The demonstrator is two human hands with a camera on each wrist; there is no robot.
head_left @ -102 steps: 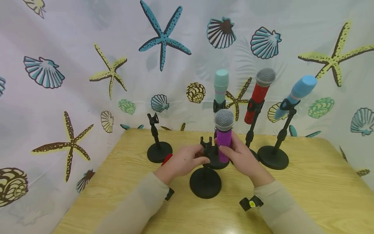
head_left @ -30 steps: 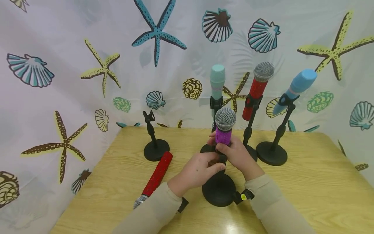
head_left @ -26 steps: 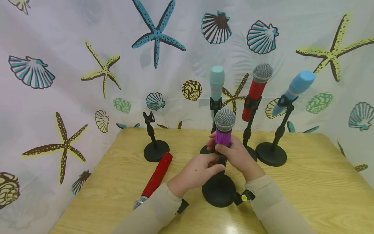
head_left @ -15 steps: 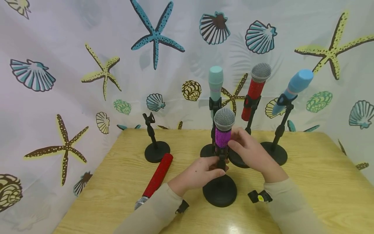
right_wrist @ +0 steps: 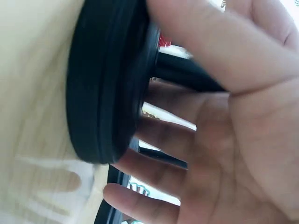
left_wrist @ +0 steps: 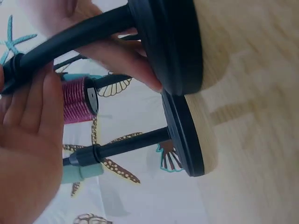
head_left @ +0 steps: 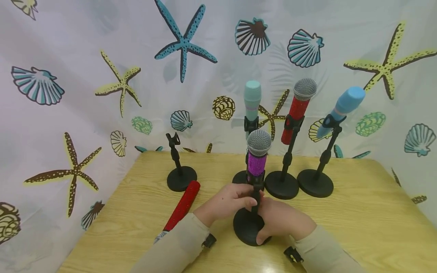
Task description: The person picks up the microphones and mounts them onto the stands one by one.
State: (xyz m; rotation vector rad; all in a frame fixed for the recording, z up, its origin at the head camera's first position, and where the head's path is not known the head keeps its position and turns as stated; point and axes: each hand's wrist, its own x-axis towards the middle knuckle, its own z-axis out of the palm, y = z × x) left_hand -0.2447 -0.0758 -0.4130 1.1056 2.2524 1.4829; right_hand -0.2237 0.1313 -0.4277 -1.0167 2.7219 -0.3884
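On the surface point(head_left: 362, 220), the black stand point(head_left: 246, 229) is now carrying the purple microphone point(head_left: 257, 163) itself: my right grip point(head_left: 285, 219), having left the microphone, is clasping the base, and my left grip point(head_left: 232, 199) is still clamping the stem. The microphone is glittering, its silver mesh head point(head_left: 259, 142) pointing up.

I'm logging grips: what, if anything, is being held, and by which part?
The black stand carrying the purple microphone: the left hand holds its pole, and the right hand grips its round base.
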